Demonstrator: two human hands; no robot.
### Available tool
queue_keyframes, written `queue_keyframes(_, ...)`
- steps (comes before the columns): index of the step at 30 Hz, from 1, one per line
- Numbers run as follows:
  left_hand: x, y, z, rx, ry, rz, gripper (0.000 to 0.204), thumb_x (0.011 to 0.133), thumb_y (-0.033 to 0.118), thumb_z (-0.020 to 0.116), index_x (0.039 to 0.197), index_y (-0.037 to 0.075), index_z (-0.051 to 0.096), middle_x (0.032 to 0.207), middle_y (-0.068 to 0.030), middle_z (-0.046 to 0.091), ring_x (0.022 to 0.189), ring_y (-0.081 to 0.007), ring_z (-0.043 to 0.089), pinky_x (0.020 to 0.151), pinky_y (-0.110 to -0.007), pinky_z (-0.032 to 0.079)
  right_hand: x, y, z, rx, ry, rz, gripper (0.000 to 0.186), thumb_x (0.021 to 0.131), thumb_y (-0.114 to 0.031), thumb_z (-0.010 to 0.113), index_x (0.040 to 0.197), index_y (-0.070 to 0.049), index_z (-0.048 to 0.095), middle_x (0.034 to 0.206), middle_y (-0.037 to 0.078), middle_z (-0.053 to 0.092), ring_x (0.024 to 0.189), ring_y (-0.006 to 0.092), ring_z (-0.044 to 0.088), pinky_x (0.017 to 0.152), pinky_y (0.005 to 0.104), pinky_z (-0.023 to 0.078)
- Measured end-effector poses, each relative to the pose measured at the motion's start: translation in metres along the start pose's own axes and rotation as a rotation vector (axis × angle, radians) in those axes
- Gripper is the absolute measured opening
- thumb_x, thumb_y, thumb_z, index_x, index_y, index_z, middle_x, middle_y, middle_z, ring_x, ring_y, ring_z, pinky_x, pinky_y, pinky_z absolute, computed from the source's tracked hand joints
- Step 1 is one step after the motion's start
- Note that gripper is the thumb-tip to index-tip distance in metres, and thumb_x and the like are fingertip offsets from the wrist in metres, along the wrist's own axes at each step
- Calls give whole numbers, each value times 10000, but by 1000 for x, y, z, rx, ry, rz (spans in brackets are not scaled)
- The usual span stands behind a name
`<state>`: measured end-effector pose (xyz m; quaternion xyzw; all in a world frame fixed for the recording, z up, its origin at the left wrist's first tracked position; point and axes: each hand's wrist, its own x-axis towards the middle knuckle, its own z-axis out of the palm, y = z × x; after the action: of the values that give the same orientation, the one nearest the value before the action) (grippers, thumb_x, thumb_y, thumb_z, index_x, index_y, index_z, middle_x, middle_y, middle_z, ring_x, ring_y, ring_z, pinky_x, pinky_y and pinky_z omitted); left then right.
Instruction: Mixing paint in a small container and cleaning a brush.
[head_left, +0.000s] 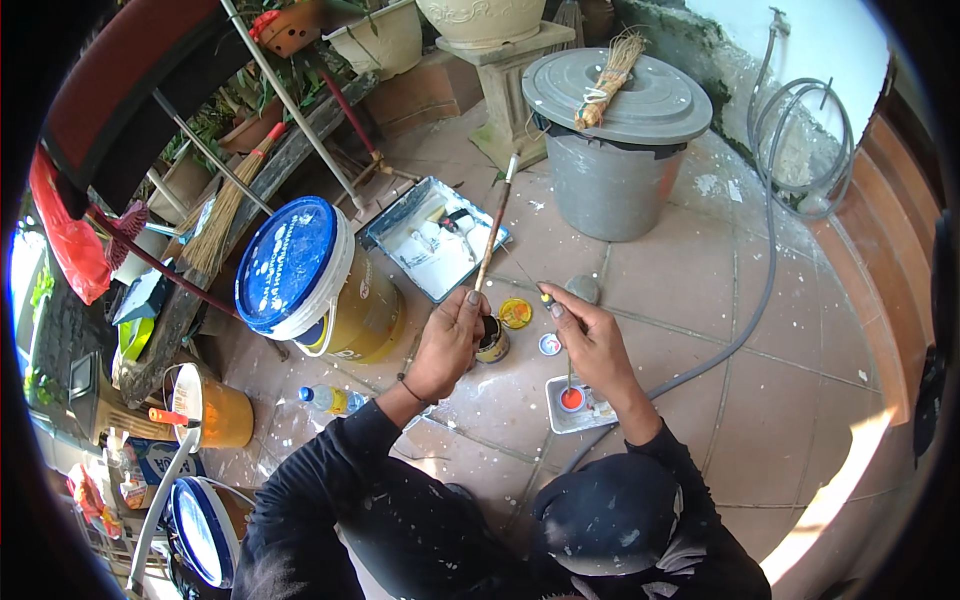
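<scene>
My left hand (pixel 448 342) is closed round a slender stick (pixel 497 225), brownish along its length with a white upper end, slanting up and away. Facing it, my right hand (pixel 592 342) pinches a thin, small paintbrush-like tool (pixel 547 299) with a yellow and dark part showing at the fingertips; the rest is hidden. Beneath the left hand stands an open paint tin (pixel 492 342), with a yellow-stained lid (pixel 515 313) beside it. Below the right hand, a white tray (pixel 563 420) holds a small pot of orange-red paint (pixel 572 398). A small white and blue lid (pixel 549 344) lies nearby.
A paint tray (pixel 420 272) with white paint lies ahead, beside a large yellow bucket with a blue lid (pixel 290 262). A plastic bottle (pixel 332 399) lies to the left. Farther off are a grey lidded bin (pixel 620 180) and a hose (pixel 750 335) across the tiles.
</scene>
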<state>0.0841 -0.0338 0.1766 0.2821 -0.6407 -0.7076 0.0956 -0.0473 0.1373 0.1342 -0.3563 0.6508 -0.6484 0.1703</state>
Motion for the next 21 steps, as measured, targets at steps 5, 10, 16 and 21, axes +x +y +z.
queue_keyframes(5, 2, -6, 4, 42, 29, 21, 295, 1116, 362, 397, 961, 133, 498, 646, 80, 320, 474, -24, 245, 403, -214, 220, 11, -5, 8, -18, 33, 22, 351, 1055, -132, 540, 1386, -39, 610, 698, -76, 405, 612, 25, 345, 530, 224, 312)
queue_keyframes(10, 1, -6, 3, 123, 24, 57, 300, 1119, 356, 387, 951, 131, 492, 641, 76, 327, 461, -30, 244, 395, -217, 225, 13, -14, 6, 71, 101, 80, 361, 1052, -172, 553, 1387, -56, 616, 695, -68, 429, 607, 32, 373, 535, 239, 332)
queue_keyframes(16, 0, -1, 6, 146, 71, -5, 321, 1115, 314, 385, 920, 98, 518, 641, 42, 412, 476, -47, 342, 403, -245, 299, 18, -8, 2, -22, -43, 25, 381, 1065, -166, 530, 1415, -24, 578, 688, -88, 358, 580, 18, 320, 497, 227, 286)
queue_keyframes(21, 0, 8, 10, 43, 40, 19, 303, 1117, 324, 377, 929, 118, 495, 637, 56, 374, 469, -45, 291, 386, -241, 243, 23, -14, -3, -34, 6, 62, 363, 1035, -164, 542, 1368, -44, 624, 678, 5, 493, 583, 58, 407, 541, 281, 385)
